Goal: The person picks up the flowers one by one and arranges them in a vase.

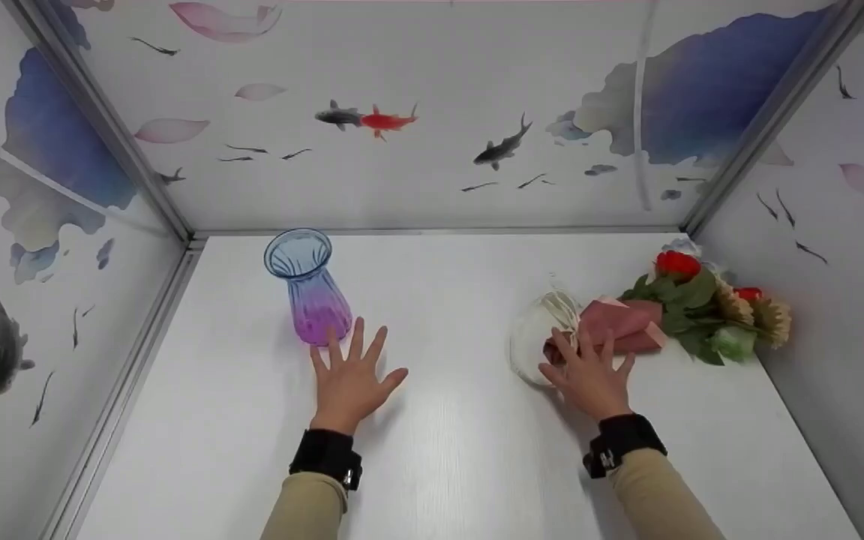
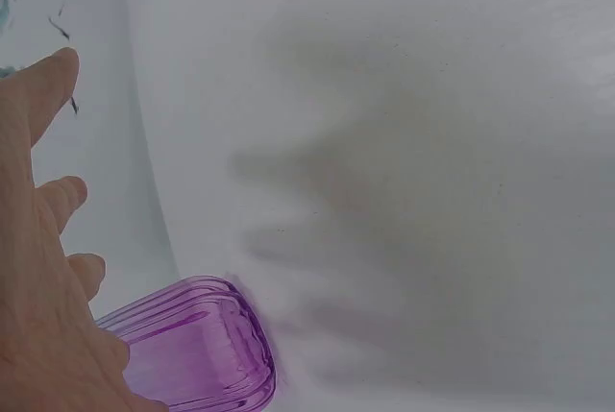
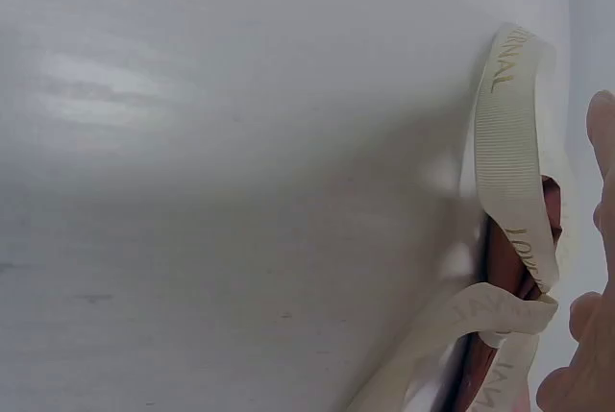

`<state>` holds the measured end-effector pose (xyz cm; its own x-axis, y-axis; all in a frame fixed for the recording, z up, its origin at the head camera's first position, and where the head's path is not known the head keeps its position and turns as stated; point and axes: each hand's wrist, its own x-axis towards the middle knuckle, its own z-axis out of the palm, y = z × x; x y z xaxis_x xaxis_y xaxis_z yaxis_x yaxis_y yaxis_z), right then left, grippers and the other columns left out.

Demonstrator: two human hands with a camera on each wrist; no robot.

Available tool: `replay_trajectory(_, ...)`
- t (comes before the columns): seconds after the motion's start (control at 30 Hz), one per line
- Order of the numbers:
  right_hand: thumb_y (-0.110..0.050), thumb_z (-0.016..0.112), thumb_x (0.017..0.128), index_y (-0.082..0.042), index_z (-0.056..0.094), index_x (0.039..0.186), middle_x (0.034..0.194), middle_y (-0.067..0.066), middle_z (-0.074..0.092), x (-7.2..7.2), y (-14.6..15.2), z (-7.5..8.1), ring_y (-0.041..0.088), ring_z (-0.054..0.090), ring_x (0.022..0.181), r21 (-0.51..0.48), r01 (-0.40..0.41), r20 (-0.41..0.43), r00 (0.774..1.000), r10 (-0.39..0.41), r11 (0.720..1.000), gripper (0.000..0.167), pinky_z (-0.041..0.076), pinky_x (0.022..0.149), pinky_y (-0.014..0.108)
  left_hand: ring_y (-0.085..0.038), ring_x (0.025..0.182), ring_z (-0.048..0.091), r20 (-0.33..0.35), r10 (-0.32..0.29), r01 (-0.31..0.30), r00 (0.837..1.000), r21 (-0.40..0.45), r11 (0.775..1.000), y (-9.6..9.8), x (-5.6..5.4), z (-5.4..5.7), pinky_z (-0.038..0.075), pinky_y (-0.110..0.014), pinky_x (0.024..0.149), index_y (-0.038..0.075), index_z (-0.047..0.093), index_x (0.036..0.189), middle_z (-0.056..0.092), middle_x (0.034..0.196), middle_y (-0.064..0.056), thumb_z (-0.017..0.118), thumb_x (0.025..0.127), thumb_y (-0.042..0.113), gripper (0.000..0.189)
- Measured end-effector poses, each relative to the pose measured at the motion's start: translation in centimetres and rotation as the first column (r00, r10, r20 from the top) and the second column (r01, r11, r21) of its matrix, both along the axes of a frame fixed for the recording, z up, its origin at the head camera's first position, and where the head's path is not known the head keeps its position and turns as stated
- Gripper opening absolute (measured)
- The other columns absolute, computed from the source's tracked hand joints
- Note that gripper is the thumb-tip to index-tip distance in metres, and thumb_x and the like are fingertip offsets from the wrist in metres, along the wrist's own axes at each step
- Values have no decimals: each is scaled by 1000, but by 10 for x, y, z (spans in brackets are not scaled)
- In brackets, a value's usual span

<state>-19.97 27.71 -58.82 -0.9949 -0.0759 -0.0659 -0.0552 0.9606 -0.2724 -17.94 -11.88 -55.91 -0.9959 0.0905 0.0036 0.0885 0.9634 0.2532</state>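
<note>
A glass vase (image 1: 319, 300), blue at the flared mouth and purple toward the base, stands upright at about ten to eleven o'clock on the white counter (image 1: 439, 450). Just below its base, toward nine o'clock, is the person's left hand (image 1: 351, 384), its fingers straight and spread apart and grasping nothing. In the head view the fingertips overlap the purple base; whether they touch the glass cannot be told. The left wrist view shows the vase's base beyond the fingers and the hand's shadow on the counter.

A bouquet (image 1: 668, 307) lies on its side between two and three o'clock, its flower heads pointing toward three and its stem end toward nine. Red flowers (image 1: 677, 265), beige flowers (image 1: 736, 306) and a pale green flower (image 1: 733, 341) sit among green leaves (image 1: 694, 296), and dusky pink paper (image 1: 627, 322) wraps the stems. A cream ribbon (image 3: 507, 148) with gold lettering loops out at the stem end.

The right hand (image 1: 593, 382), at about three o'clock, has its fingers parted over the paper and ribbon, not curled round either; contact cannot be made out. Both wrists wear black bands (image 1: 319, 456), with tan sleeves (image 1: 664, 495) at five and seven o'clock. At twelve o'clock rises a pale wall (image 1: 432, 180) printed with petals, blue patches and fish, among them a red fish (image 1: 388, 121).
</note>
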Motion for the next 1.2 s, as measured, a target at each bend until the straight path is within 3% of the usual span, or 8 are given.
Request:
replay_trajectory(0.37, -68, 52, 96, -22, 30, 162, 169, 22, 9, 5, 8, -16, 60, -2, 149, -47, -9, 14, 1000, 10, 999, 83, 1, 102, 89, -53, 153, 6, 15, -61, 61, 998, 6, 998, 7, 2, -3, 8, -75, 116, 28, 36, 160, 21, 169, -12, 50, 94, 71, 79)
replay_trajectory(0.67, -58, 57, 99, -23, 24, 164, 170, 22, 5, 4, 7, -17, 54, -11, 151, -103, -41, 101, 994, 52, 994, 81, 1, 107, 85, -52, 153, 7, 58, -121, 117, 991, 68, 991, 15, 5, -4, 10, -74, 117, 26, 40, 159, 24, 169, -11, 54, 95, 66, 76)
replay_trajectory(0.93, -50, 63, 98, -22, 28, 163, 168, 25, 12, 5, -3, -24, 57, -6, 151, -102, -102, 64, 992, 109, 990, 79, 10, 112, 80, -52, 153, 7, 109, -180, 171, 978, 92, 981, 19, 6, -12, 9, -73, 118, 27, 38, 159, 23, 169, -10, 53, 96, 66, 76)
replay_trajectory(1.2, -45, 67, 97, -20, 33, 161, 167, 25, 18, 11, -20, -19, 57, 0, 151, -106, -159, 10, 987, 161, 982, 77, 19, 115, 74, -53, 153, 9, 137, -235, 215, 962, 146, 966, 26, 8, -10, 11, -73, 117, 25, 38, 159, 24, 169, -12, 56, 96, 63, 76)
